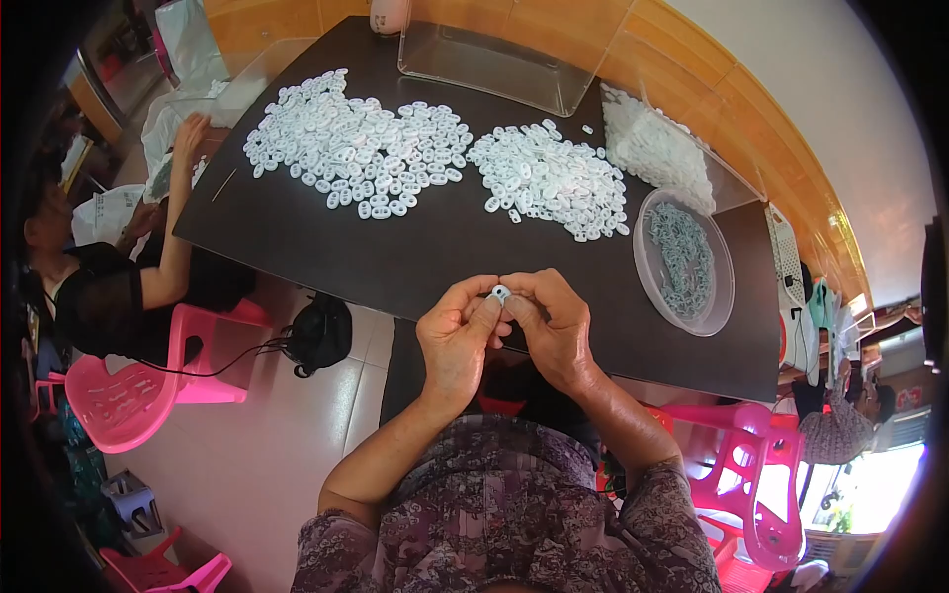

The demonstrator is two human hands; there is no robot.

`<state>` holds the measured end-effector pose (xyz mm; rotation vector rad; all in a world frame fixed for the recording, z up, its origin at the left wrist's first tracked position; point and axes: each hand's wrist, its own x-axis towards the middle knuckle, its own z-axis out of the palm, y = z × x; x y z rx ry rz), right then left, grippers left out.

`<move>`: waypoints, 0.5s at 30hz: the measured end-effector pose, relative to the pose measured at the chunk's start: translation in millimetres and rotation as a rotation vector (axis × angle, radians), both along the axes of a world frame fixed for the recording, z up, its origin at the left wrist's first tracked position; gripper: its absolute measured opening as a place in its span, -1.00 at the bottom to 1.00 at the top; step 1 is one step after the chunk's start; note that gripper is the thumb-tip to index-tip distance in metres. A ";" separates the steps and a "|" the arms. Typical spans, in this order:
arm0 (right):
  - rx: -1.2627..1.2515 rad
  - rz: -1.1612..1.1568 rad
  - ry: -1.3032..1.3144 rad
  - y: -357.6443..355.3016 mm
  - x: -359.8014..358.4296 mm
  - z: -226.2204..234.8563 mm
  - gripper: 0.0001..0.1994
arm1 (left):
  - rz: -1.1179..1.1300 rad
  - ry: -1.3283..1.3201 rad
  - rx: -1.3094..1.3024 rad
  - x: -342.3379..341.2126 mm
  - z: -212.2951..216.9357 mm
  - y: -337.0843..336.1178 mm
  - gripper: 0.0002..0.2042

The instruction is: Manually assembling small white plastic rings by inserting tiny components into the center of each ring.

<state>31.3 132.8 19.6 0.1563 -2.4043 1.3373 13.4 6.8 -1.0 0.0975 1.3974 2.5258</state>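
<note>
While both hands pinch the small white plastic clip over the dark desk, squeeze squarely, thumbs aligned.

Well beyond the fingers, a clear plastic bag of white pieces lies at the table's far right; white plastic bags sit far left.

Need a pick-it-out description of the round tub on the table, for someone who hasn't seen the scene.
Start at the dark rectangular table and go to its right end, past the two loose heaps of small white plastic pieces. There sits a round, shallow, clear plastic tub with pale grey-green pieces inside. It is the only round container; the other clear containers at the far edge are straight-sided.
</note>
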 end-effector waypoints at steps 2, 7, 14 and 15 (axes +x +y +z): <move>-0.034 0.003 -0.031 -0.1 -0.4 0.6 -0.79 | 0.004 0.007 0.006 -0.9 -1.2 0.5 -0.79; 0.065 0.040 0.111 -4.8 -0.2 7.7 -0.68 | 0.028 -0.075 0.088 -5.8 5.8 1.0 -0.81; 0.333 -0.025 0.304 -4.0 -4.6 5.4 -0.65 | 0.025 -0.097 0.145 -3.6 13.1 2.6 -0.82; 0.301 -0.018 0.298 -3.5 -4.6 5.8 -0.66 | 0.024 -0.090 0.149 -3.1 12.7 1.6 -0.82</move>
